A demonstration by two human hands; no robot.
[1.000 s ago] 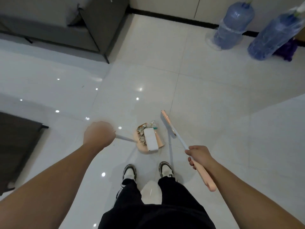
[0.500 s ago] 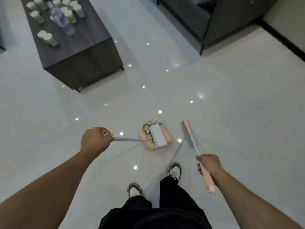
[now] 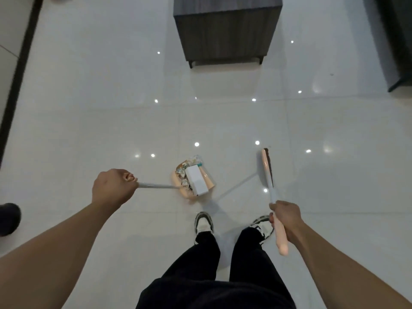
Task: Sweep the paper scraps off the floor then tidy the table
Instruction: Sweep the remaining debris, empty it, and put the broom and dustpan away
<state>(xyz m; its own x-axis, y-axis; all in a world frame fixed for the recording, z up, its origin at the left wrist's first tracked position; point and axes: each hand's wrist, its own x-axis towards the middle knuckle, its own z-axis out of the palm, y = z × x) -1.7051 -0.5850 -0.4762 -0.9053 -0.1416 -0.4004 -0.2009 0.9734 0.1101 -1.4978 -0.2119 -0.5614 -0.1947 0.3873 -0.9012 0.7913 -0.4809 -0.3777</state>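
Observation:
My left hand [image 3: 112, 186] grips the thin white handle of a peach dustpan [image 3: 207, 182] that hangs just above the floor ahead of my feet. The pan holds crumpled paper scraps [image 3: 184, 172] and a white box [image 3: 197, 182]. My right hand [image 3: 286, 216] grips the peach and white handle of a broom [image 3: 267, 169], whose head points away from me to the right of the dustpan. The dark wooden table [image 3: 225, 32] stands ahead at the top middle; only its near end shows.
Glossy white floor tiles [image 3: 111, 97] stretch all around. A dark sofa edge [image 3: 399, 52] runs along the top right. A black skirting strip [image 3: 20, 63] lies at the left, and a dark shoe [image 3: 9, 218] of someone else sits at the left edge.
My view has swung left: the water bottles and sofa corner have gone, and the table's end now stands straight ahead. Both hands keep their grips on the dustpan and the broom.

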